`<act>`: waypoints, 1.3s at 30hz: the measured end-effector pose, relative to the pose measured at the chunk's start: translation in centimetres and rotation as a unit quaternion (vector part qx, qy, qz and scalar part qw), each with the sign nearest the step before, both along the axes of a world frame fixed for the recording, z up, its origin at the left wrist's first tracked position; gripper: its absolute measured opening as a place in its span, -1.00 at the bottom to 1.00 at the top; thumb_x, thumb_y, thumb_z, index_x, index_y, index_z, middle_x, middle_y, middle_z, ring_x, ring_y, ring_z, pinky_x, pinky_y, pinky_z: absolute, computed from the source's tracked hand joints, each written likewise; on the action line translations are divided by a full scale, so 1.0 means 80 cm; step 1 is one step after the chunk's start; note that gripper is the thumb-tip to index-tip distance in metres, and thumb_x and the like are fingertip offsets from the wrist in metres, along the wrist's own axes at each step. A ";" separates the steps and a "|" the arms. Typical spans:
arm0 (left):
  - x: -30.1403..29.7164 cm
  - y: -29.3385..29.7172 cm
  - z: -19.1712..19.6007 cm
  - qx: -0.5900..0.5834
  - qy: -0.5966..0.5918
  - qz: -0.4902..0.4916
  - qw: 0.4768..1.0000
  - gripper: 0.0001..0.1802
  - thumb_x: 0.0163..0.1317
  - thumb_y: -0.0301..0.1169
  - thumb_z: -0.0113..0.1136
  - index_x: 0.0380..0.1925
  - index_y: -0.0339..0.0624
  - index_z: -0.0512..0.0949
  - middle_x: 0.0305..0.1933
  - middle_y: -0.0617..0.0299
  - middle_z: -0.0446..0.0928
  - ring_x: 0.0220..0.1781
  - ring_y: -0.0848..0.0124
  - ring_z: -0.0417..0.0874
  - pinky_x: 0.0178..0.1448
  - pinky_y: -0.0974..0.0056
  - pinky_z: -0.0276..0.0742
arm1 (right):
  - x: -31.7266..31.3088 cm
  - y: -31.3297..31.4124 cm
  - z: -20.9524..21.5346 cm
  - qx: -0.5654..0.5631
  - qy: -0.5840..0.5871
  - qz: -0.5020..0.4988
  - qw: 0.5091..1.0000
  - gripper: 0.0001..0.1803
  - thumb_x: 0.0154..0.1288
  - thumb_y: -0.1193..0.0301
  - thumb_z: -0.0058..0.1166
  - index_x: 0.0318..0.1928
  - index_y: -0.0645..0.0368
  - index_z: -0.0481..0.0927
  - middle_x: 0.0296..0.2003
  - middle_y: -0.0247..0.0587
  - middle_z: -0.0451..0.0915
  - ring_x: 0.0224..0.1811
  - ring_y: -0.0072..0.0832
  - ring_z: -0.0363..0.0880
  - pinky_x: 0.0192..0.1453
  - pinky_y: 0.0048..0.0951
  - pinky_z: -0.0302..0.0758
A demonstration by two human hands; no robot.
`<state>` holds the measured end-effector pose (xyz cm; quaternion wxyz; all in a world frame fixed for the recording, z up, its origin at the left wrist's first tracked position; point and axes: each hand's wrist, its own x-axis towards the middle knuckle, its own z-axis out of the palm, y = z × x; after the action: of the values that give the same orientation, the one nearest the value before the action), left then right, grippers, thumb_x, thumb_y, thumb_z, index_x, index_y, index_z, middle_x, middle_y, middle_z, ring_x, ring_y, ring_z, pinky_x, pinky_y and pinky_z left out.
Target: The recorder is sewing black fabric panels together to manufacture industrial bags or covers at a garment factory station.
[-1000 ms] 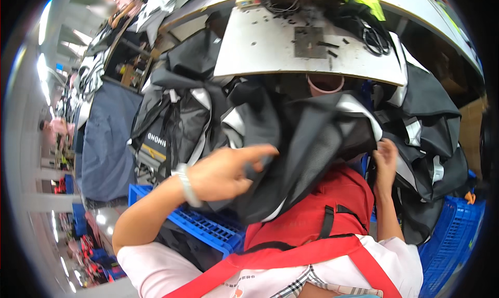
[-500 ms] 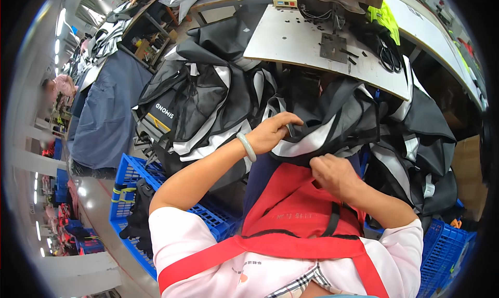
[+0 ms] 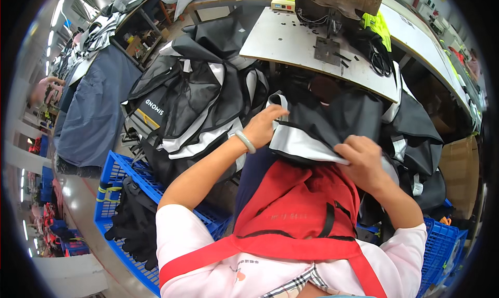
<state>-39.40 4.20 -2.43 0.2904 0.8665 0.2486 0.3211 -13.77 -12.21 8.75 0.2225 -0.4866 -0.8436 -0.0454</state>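
Across my lap, below the sewing table's front edge, lies a black fabric piece with a white band along its near edge. My left hand, with a pale bangle at the wrist, is closed on the piece's left end, where a folded strip stands up. At the near right edge, my right hand pinches the band's end between thumb and fingers. Between both hands the band is drawn fairly straight. Beneath them is my red apron.
A sewing machine stands on the white table, with dark scraps and black-handled scissors. Black and white sewn pieces heap at the left, more fabric at the right. Blue crates flank me; a cardboard box stands at right.
My right hand has moved up and right from the near edge and now grips the band's end. The fabric, bunched before, is spread flatter. My left hand has shifted slightly left.
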 end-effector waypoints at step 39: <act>0.155 0.127 0.172 -0.069 0.038 -0.003 0.997 -0.85 0.16 -0.50 0.27 -0.28 -0.31 0.68 -0.40 0.19 0.54 -0.34 0.42 0.51 -0.20 0.35 0.40 | 0.110 0.237 0.050 -0.252 0.307 -0.050 0.916 -0.71 0.17 0.28 0.25 -0.24 0.27 0.67 -0.47 -0.18 0.62 -0.36 -0.57 0.50 -0.19 -0.45 0.43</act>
<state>-26.97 14.39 11.36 0.3407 0.8568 0.2783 0.2689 -4.94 6.76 12.76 0.3380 -0.5583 -0.6914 0.3097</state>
